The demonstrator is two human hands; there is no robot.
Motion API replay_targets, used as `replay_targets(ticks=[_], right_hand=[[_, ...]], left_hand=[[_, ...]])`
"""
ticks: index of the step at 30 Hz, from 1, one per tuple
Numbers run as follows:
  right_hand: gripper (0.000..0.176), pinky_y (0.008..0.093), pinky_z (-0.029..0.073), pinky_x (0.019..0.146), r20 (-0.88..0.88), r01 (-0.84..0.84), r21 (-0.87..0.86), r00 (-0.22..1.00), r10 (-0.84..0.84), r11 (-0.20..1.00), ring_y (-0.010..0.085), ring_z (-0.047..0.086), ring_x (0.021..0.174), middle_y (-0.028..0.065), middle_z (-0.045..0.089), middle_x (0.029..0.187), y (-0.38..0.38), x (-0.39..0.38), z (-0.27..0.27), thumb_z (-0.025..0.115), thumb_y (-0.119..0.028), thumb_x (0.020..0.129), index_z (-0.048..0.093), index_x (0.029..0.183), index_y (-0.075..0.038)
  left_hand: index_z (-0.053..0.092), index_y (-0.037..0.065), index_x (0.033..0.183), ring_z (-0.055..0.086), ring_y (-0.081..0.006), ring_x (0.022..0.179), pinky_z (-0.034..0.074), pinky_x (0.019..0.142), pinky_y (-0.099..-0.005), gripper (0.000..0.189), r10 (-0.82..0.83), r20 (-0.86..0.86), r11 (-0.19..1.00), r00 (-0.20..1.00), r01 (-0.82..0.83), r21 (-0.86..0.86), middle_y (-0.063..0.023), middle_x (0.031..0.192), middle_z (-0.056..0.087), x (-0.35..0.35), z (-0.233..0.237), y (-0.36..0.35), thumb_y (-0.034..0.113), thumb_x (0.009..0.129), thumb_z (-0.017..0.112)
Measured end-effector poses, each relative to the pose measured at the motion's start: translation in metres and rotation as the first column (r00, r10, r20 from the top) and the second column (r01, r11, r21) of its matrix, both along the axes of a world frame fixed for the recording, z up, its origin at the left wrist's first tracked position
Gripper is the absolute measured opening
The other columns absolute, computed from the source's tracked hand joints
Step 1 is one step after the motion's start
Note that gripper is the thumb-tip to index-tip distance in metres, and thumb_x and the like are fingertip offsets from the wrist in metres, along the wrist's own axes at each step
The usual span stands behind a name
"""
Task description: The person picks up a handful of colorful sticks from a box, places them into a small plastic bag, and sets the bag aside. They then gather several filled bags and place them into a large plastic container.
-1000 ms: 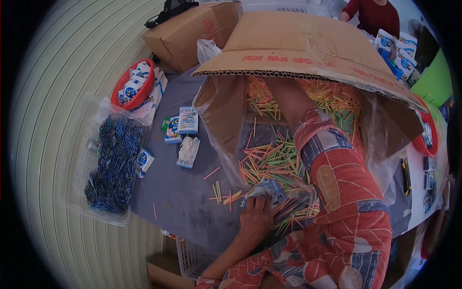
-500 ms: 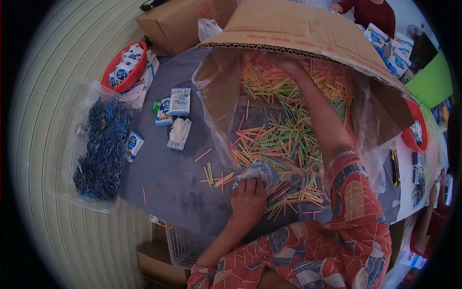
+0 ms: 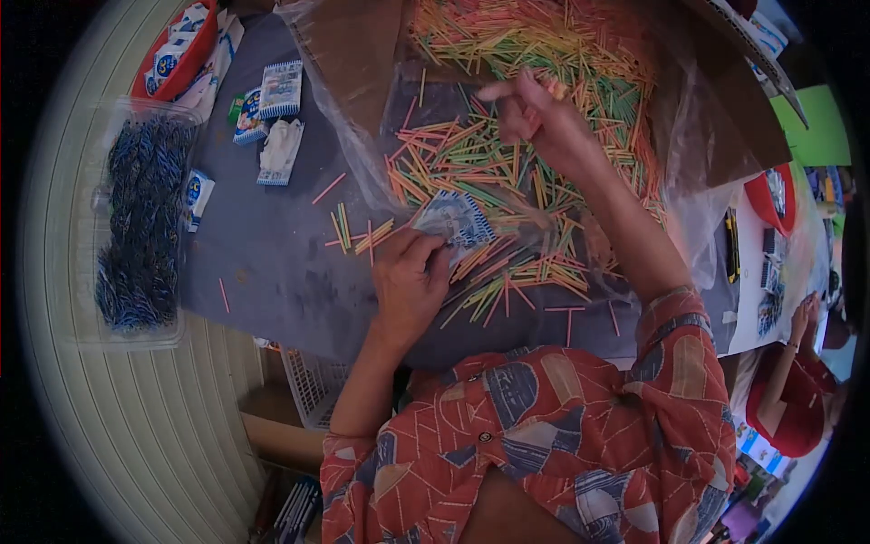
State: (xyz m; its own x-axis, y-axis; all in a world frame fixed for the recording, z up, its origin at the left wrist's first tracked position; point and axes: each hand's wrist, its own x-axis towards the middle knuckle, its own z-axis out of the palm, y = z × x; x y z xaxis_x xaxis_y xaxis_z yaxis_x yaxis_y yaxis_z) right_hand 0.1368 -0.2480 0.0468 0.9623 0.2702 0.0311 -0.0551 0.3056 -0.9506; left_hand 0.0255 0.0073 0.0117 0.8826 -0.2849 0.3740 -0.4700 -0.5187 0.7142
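Note:
My left hand (image 3: 412, 272) pinches the edge of a small blue-and-white printed packet (image 3: 460, 222) between thumb and fingers, low over the table. Thin pink, yellow and green sticks (image 3: 507, 172) lie in a loose heap just beyond it. Above that heap is my right hand (image 3: 542, 118), one digit pointing left and the other fingers curled in; what they hold, if anything, is hard to make out. More sticks (image 3: 544, 27) fill the open cardboard box (image 3: 353, 41), lined with clear plastic (image 3: 335, 109).
Several packets (image 3: 281, 89) lie left of the box. A clear tray (image 3: 145, 340) holds dark blue twisted strands (image 3: 145, 218). Red bowls (image 3: 195, 50) stand at far left and right. A yellow-black cutter (image 3: 732, 245) lies on the right. Another person (image 3: 793, 399) is at the right edge.
My right hand has come back from deep in the box to above the nearer sticks. My left hand still has the packet, now flatter and more visible. The view has tilted down.

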Motion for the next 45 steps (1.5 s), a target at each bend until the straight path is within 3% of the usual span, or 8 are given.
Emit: replay_targets(ticks=[3, 9, 24, 27, 31, 34, 36, 45], right_hand=[[0.07, 0.0313, 0.044, 0.082, 0.057, -0.07, -0.026, 0.996, 0.072, 0.997, 0.0171, 0.06, 0.093, 0.0108, 0.069, 0.099, 0.026, -0.044, 0.007, 0.025, -0.056, 0.104, 0.067, 0.116, -0.001], [0.078, 0.0436, 0.042, 0.103, 0.347, -0.07, -0.27, 0.923, 0.165, 0.96, 0.0267, 0.052, 0.125, 0.0164, 0.056, 0.131, 0.058, -0.069, 0.03, 0.025, -0.065, 0.099, 0.069, 0.113, -0.002], [0.069, 0.0413, 0.037, 0.107, 0.416, -0.08, -0.387, 0.874, 0.251, 0.919, 0.0238, 0.05, 0.126, 0.0122, 0.054, 0.136, 0.065, -0.079, 0.035, 0.049, -0.056, 0.094, 0.051, 0.139, -0.004], [0.057, 0.0375, 0.04, 0.105, 0.505, -0.056, -0.584, 0.756, 0.416, 0.81, 0.0206, 0.052, 0.124, 0.0125, 0.054, 0.136, 0.069, -0.068, 0.04, 0.049, -0.047, 0.098, 0.057, 0.132, -0.002], [0.029, 0.0335, 0.05, 0.09, 0.297, 0.145, -0.405, 0.955, -0.02, 0.903, 0.0203, 0.067, 0.096, 0.0097, 0.072, 0.102, 0.044, 0.038, 0.045, 0.067, -0.027, 0.091, 0.073, 0.107, -0.004], [0.028, 0.0343, 0.051, 0.087, 0.513, 0.468, -0.821, 0.856, 0.062, 0.328, 0.0164, 0.067, 0.092, 0.0066, 0.072, 0.101, 0.017, 0.14, 0.052, 0.061, -0.025, 0.093, 0.071, 0.113, -0.008], [0.032, 0.0356, 0.05, 0.09, 0.492, 0.472, -0.865, 0.864, 0.104, 0.17, 0.0181, 0.067, 0.097, 0.0073, 0.072, 0.108, 0.011, 0.171, 0.057, 0.06, -0.027, 0.093, 0.069, 0.118, -0.01], [0.035, 0.0361, 0.049, 0.091, 0.556, 0.488, -0.791, 0.825, 0.1, 0.37, 0.0195, 0.066, 0.1, 0.0074, 0.07, 0.112, 0.022, 0.259, 0.014, 0.06, -0.029, 0.093, 0.067, 0.122, -0.011]], left_hand=[[0.066, -0.001, 0.087, 0.062, -0.0223, 0.069, 0.049, 0.059, -0.0328, 0.016, -0.012, -0.101, 0.982, 0.995, -0.007, -0.186, -0.0103, 0.08, 0.062, 0.002, 0.0, 0.0, -0.001, 0.076, 0.076], [0.066, -0.003, 0.088, 0.064, -0.0139, 0.075, 0.049, 0.062, -0.0269, 0.016, -0.114, -0.133, 0.906, 0.985, 0.048, -0.421, -0.0084, 0.079, 0.065, 0.011, 0.021, -0.007, -0.001, 0.077, 0.078], [0.066, -0.003, 0.101, 0.064, -0.0153, 0.088, 0.051, 0.078, -0.0282, 0.018, -0.302, -0.033, 0.652, 0.953, 0.182, -0.737, -0.0079, 0.094, 0.065, 0.012, -0.002, -0.024, -0.004, 0.084, 0.07], [0.066, -0.004, 0.104, 0.064, -0.0132, 0.085, 0.05, 0.076, -0.0265, 0.014, -0.234, -0.066, 0.783, 0.97, 0.148, -0.605, -0.0084, 0.093, 0.067, 0.003, 0.015, -0.009, -0.003, 0.092, 0.059], [0.067, -0.003, 0.103, 0.062, -0.0121, 0.079, 0.049, 0.069, -0.0255, 0.014, 0.122, -0.333, 0.793, 0.935, -0.294, -0.533, -0.0095, 0.087, 0.065, -0.022, 0.022, 0.064, -0.002, 0.094, 0.055], [0.066, -0.001, 0.108, 0.06, -0.0181, 0.085, 0.048, 0.075, -0.0331, 0.017, 0.37, -0.241, 0.892, 0.897, -0.415, -0.178, -0.0111, 0.093, 0.062, -0.025, -0.003, 0.127, 0.0, 0.092, 0.059], [0.064, 0.003, 0.113, 0.056, -0.0284, 0.093, 0.044, 0.083, -0.0429, 0.027, 0.424, 0.39, 0.64, 0.817, -0.575, 0.51, -0.0128, 0.103, 0.058, -0.024, 0.0, 0.134, 0.007, 0.086, 0.067], [0.064, 0.004, 0.107, 0.056, -0.0286, 0.09, 0.048, 0.071, -0.0403, 0.032, -0.062, 0.054, 0.925, 0.997, 0.037, 0.379, -0.0106, 0.1, 0.056, -0.013, 0.013, -0.014, 0.018, 0.08, 0.072]])
